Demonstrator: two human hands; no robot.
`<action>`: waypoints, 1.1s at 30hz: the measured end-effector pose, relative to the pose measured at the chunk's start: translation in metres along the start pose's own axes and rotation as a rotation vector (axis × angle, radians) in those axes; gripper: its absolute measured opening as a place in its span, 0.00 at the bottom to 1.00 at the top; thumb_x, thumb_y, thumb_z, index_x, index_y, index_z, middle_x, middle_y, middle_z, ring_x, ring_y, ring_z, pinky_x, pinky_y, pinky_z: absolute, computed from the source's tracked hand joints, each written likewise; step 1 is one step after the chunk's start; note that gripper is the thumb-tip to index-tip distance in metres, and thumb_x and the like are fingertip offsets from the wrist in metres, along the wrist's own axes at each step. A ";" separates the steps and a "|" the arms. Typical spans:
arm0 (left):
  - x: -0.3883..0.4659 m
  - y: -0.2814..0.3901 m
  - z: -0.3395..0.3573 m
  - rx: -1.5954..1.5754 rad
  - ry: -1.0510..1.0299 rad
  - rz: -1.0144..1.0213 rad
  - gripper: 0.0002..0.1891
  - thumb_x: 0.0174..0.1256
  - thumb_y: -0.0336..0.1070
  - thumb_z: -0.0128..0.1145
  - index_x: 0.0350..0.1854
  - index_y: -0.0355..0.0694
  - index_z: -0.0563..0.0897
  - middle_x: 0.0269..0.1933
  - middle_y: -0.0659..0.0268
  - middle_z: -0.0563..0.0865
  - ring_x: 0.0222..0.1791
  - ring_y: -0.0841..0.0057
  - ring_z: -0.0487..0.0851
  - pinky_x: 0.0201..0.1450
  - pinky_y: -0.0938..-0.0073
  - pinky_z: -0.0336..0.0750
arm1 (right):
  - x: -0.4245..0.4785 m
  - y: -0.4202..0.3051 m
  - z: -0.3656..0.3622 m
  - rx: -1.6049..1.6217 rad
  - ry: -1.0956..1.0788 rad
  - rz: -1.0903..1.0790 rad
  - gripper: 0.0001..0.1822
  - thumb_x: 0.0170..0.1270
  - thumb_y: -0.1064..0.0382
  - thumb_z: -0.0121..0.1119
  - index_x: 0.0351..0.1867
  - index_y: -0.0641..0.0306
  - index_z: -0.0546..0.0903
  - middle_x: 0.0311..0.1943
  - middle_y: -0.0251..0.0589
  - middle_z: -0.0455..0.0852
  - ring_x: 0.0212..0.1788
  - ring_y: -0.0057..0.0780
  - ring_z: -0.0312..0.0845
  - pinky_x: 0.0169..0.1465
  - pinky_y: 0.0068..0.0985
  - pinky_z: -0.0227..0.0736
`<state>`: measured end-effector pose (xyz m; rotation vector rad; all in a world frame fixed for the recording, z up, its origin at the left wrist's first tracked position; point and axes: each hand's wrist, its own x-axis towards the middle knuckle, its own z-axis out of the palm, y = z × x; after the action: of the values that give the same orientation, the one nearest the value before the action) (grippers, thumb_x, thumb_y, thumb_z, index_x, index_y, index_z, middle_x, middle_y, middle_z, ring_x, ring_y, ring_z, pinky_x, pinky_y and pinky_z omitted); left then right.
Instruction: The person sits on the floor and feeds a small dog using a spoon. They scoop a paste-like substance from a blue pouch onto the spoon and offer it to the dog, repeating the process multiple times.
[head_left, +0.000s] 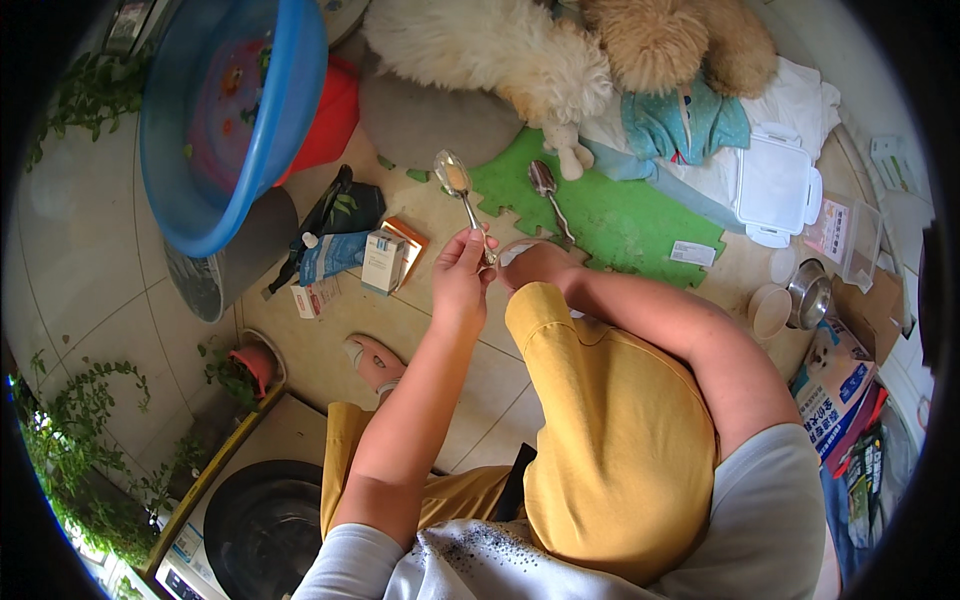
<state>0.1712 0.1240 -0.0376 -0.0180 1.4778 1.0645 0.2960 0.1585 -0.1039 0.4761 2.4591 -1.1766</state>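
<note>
A metal spoon holding something pale and tan is pinched by its handle between the thumb and fingers of my left hand. My right hand is beside my raised knee, close to the left one, its fingers mostly hidden; a bit of white shows at it, and whether it grips anything is unclear. Beyond it a second metal spoon lies on a green foam mat. A white, fluffy dog stands past the mat, its head lowered by a small plush toy.
A tan curly dog is at the top. Left are a blue basin, a grey bin and small boxes. On the right lie a white-lidded container, a metal bowl and a pet-food bag. Potted plants stand lower left.
</note>
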 end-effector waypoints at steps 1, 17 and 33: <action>0.000 0.000 -0.002 0.001 0.002 0.000 0.08 0.64 0.37 0.50 0.41 0.42 0.76 0.30 0.74 0.78 0.23 0.91 0.68 0.25 0.87 0.64 | 0.000 -0.001 -0.001 -0.004 -0.014 -0.004 0.09 0.44 0.64 0.54 0.27 0.67 0.74 0.26 0.48 0.78 0.32 0.43 0.76 0.34 0.35 0.69; -0.006 -0.006 -0.013 -0.012 0.004 0.000 0.06 0.64 0.36 0.49 0.40 0.42 0.77 0.30 0.73 0.79 0.23 0.90 0.68 0.26 0.87 0.64 | -0.030 0.009 -0.029 0.265 0.875 0.095 0.06 0.46 0.63 0.61 0.26 0.58 0.77 0.29 0.38 0.80 0.31 0.40 0.76 0.33 0.30 0.71; -0.014 -0.013 -0.010 -0.022 -0.020 -0.011 0.07 0.64 0.34 0.49 0.40 0.39 0.77 0.29 0.72 0.79 0.23 0.89 0.68 0.23 0.88 0.61 | -0.076 0.085 -0.104 0.328 1.117 0.695 0.33 0.53 0.45 0.56 0.50 0.72 0.68 0.47 0.54 0.75 0.51 0.43 0.70 0.54 0.29 0.63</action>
<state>0.1742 0.1024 -0.0365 -0.0315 1.4463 1.0693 0.3814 0.2812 -0.0645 2.3700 2.3773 -1.1216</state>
